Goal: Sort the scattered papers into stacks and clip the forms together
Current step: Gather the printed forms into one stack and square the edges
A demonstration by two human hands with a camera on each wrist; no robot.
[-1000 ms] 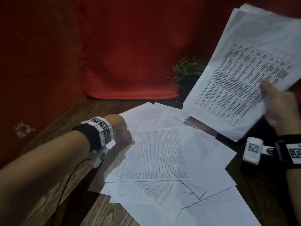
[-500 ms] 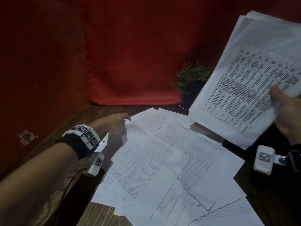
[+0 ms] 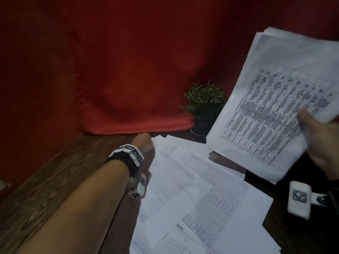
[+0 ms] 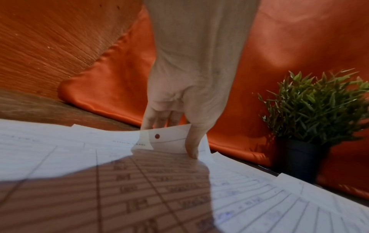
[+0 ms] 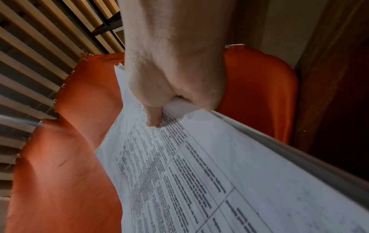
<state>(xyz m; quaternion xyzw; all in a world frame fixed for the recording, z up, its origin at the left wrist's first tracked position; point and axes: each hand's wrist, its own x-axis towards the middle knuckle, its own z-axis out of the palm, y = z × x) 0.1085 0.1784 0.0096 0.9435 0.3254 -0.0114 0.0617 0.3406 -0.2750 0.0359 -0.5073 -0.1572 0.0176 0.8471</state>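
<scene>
Scattered printed forms (image 3: 211, 195) lie overlapping on the wooden table. My left hand (image 3: 145, 146) reaches to their far left corner. In the left wrist view the left hand (image 4: 177, 126) pinches the lifted corner of a sheet (image 4: 171, 141) with a red dot, thumb on top and fingers behind. My right hand (image 3: 322, 140) holds a stack of printed table sheets (image 3: 278, 107) up in the air at the right. In the right wrist view the thumb (image 5: 153, 116) presses on the stack's top page (image 5: 199, 173), fingers hidden beneath.
A small potted plant (image 3: 205, 105) stands at the back by the red cloth backdrop (image 3: 128, 70). Bare wooden table (image 3: 45, 180) lies to the left of the papers. A dark object (image 3: 256, 180) sits under the raised stack.
My left hand has moved from the near left edge of the papers to their far corner and taken hold of a sheet there. The right hand keeps the stack raised.
</scene>
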